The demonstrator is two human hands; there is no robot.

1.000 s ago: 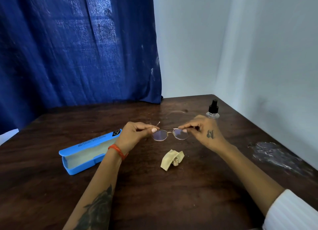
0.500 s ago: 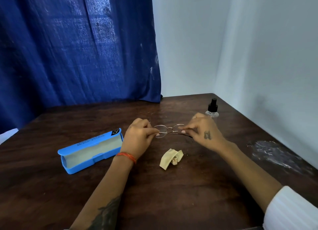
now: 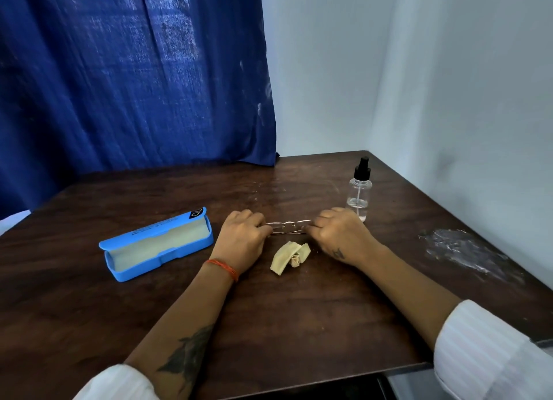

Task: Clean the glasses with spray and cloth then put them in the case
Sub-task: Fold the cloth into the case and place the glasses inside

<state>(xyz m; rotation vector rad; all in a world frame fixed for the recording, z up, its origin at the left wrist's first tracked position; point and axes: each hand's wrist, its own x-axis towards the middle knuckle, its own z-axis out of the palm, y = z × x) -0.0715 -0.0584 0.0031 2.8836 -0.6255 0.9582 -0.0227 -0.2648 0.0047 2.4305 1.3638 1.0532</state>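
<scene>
Thin metal-framed glasses (image 3: 288, 226) lie low over the dark wooden table (image 3: 299, 310), between my two hands. My left hand (image 3: 241, 241) pinches the left end of the frame, and my right hand (image 3: 338, 235) pinches the right end. A crumpled beige cloth (image 3: 291, 257) rests on the table just in front of the glasses. The blue case (image 3: 155, 244) lies open to the left, its pale lining showing. A clear spray bottle (image 3: 359, 190) with a black nozzle stands behind my right hand.
A blue curtain (image 3: 134, 70) hangs behind the table on the left. White walls close in at the back and right. A whitish smear (image 3: 466, 250) marks the table near its right edge.
The glasses have come down from a raised, lens-facing position to just above the table, with the temples folding in. Both hands lowered with them. The camera view tilted, revealing the whole bottle.
</scene>
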